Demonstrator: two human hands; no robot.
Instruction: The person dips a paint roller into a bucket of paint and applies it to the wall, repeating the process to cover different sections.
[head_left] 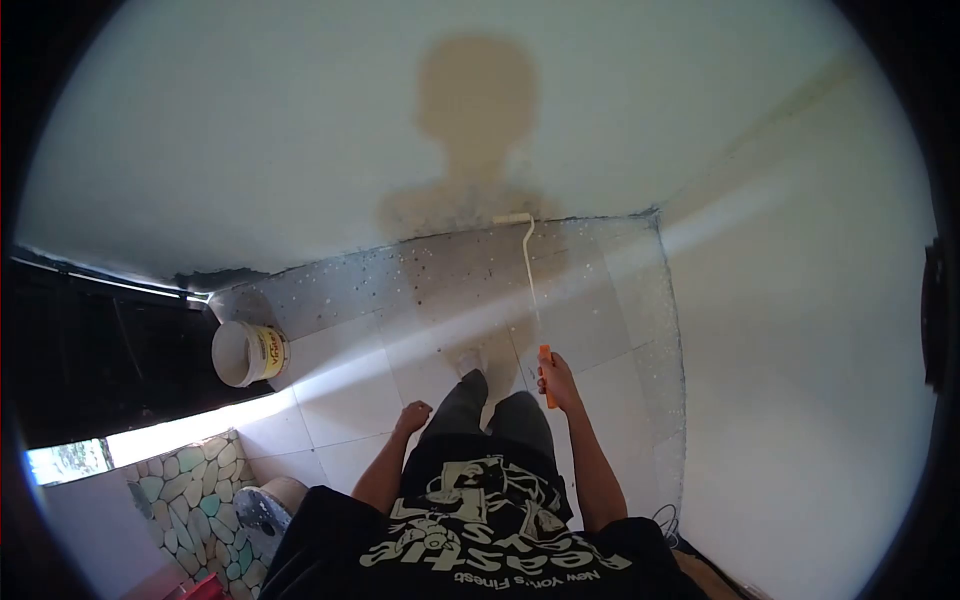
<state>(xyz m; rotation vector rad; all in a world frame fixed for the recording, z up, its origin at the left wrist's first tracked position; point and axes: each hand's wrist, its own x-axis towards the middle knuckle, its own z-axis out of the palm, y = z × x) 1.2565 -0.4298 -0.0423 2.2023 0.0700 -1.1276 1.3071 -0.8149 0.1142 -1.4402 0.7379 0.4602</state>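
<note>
Right hand point(555, 382): fingers wrapped round the orange handle point(546, 378), firm-looking grip. Left hand point(415, 416): fingers curled in, nothing seen in them; can't tell if fully closed. Held off to the side, probably just to stay out of the way.

From the handle, a thin rod point(531, 268) runs forward, with a bend near the far end. Roller point(514, 218) sits crosswise at the foot of the front wall point(300, 140), along the floor line. Can't tell if it's pressed on the wall or just off it. The bent rod likely lets the roller lie along the edge with the hand back by the body.

Edges: dark, rough line where front wall meets floor point(345, 405). Specks on the tiles near it. Corner point(655, 213) is near, right of the roller; right wall point(800, 390) limits travel that way. Leftward run along the front wall is longer.

Bucket point(272, 352) looks upright on the floor, left, beside the dark panel point(110, 365). Placement seems sensible: out of the rod's swing, but a step away. Cable point(668, 518) near the right wall, by the body: possible snag on backing up.
</note>
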